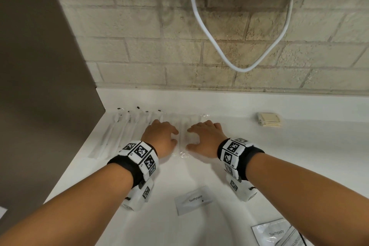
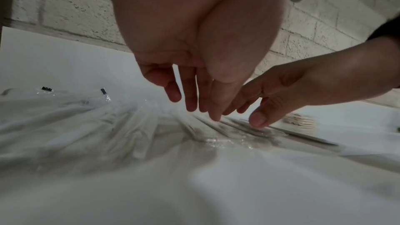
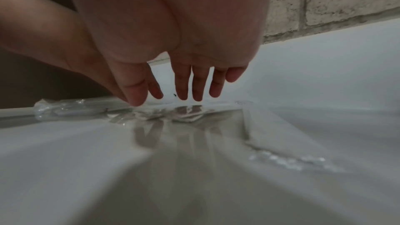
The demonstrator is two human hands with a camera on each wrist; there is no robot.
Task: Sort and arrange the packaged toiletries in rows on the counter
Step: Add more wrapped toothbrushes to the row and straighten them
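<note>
Several clear-wrapped toothbrushes [image 1: 119,134] lie side by side in a row at the back left of the white counter [image 1: 299,156]. My left hand [image 1: 162,136] and right hand [image 1: 204,138] lie palm down at the row's right end, fingers straight, on either side of one wrapped toothbrush [image 1: 182,143]. In the left wrist view the left fingers [image 2: 191,97] reach down to the wrappers [image 2: 134,126], and the right hand [image 2: 279,95] touches them from the right. The right wrist view has the right fingers [image 3: 187,86] spread just over crinkled wrappers [image 3: 71,109]. Neither hand grips anything.
A white "Toothpaste" sachet [image 1: 194,199] lies near the front between my forearms. More packets [image 1: 277,232] sit at the front right. A beige stack of packets [image 1: 268,119] sits at the back right. A brown side wall [image 1: 40,86] bounds the left; a white hose [image 1: 209,32] hangs on the brick wall.
</note>
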